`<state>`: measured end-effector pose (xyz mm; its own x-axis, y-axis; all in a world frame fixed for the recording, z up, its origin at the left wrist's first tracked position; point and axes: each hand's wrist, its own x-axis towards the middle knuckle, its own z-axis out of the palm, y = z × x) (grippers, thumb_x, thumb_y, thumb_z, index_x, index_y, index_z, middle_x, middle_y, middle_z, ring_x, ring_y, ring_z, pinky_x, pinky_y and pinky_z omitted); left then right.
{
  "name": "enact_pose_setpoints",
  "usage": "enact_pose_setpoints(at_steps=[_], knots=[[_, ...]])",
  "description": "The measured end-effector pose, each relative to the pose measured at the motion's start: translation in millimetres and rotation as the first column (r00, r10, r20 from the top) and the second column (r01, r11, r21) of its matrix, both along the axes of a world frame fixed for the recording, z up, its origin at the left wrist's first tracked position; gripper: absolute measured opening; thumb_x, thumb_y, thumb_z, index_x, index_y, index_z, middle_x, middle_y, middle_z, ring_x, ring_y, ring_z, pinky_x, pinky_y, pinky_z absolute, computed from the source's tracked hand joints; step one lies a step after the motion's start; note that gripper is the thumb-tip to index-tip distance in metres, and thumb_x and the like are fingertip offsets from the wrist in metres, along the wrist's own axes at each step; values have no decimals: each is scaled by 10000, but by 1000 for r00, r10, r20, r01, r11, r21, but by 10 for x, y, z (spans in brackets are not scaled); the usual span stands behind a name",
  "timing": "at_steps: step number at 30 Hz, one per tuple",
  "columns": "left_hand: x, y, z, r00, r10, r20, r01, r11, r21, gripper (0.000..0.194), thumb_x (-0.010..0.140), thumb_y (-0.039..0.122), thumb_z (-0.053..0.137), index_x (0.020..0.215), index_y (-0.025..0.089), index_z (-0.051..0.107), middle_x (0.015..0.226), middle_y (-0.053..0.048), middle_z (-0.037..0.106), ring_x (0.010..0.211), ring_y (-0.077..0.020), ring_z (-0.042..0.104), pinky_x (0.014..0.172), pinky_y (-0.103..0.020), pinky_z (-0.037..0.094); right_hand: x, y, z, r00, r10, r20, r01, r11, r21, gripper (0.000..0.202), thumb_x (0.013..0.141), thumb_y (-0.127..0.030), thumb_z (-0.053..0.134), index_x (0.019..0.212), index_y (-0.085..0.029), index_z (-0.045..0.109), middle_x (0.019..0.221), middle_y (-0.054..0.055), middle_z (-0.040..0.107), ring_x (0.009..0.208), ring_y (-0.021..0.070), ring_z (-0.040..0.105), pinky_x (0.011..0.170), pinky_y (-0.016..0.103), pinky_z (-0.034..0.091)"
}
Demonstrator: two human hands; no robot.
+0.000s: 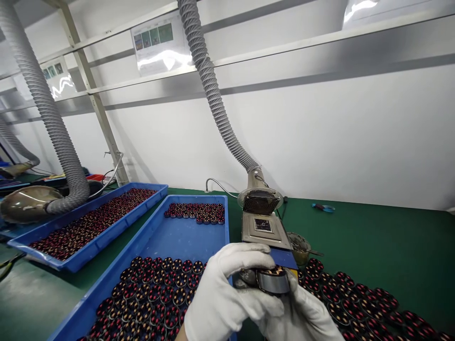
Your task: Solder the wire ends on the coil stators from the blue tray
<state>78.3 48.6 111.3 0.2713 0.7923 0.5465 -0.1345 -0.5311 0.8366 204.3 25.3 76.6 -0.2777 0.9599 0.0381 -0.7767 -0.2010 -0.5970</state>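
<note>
In front of me, at the lower middle of the head view, both hands wear white gloves with darkened fingertips. My left hand (pixel 231 289) is closed, its fingers and thumb around dark round parts. My right hand (pixel 302 310) comes from the right and is closed on the same cluster. The clearest piece is a motor stator (pixel 273 282), a dark metal ring with copper-coloured windings inside, tilted between both hands. To its left a second dark rounded part (pixel 249 276) is partly covered by the left fingers. Just beyond the hands is a metal box (pixel 250 233) with a square dark well.
A fume hose (pixel 213 90) ends in a hood behind the box. Stators fill parts of a blue tray (pixel 177 239); another blue tray (pixel 106 222) stands left. Loose stators (pixel 341 298) lie right, near a small bowl (pixel 300 246). Cutters (pixel 323 207) lie on the green table.
</note>
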Motion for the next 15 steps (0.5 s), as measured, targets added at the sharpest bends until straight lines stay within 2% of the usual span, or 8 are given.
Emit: enact_pose_setpoints(at_steps=[4,6,10,12,15], knots=[[-14,-20,38,998,66,-15,-65,997,49,578,413,-10,842,881,308,725,987,19,702,903,-170,651,796,-211,515,-11,-25,20,1000,13,-11,-13,1000,-6,259,647,-418,737,865,-284,695,1005,58,680,977,257,598,849,417,485],[-6,-28,40,993,114,-29,-110,989,98,566,404,33,857,890,290,724,979,-5,703,897,-188,654,796,-230,515,-20,-34,33,1000,4,-14,-4,1000,1,260,643,-423,738,858,-285,690,1015,59,673,997,255,587,860,426,477],[-1,-18,11,993,115,-6,-112,981,157,351,551,313,847,877,271,725,974,-30,705,880,-187,658,780,-230,515,-67,-17,26,999,28,-20,-28,1000,-5,289,594,-366,774,859,-291,686,991,62,672,976,269,598,825,416,494],[-5,-6,13,991,134,-27,-126,970,208,321,592,335,826,883,250,720,975,-41,708,869,-188,659,773,-236,516,-86,-8,12,998,21,-54,-22,1000,-13,314,582,-362,782,874,-294,685,991,57,672,955,265,604,805,399,502],[-11,6,47,983,168,-77,-138,944,299,258,673,319,777,894,207,704,954,-59,716,835,-190,665,747,-251,523,-76,-15,5,994,6,-106,-8,1000,-17,316,609,-436,761,873,-280,687,981,52,680,914,238,614,771,372,514]])
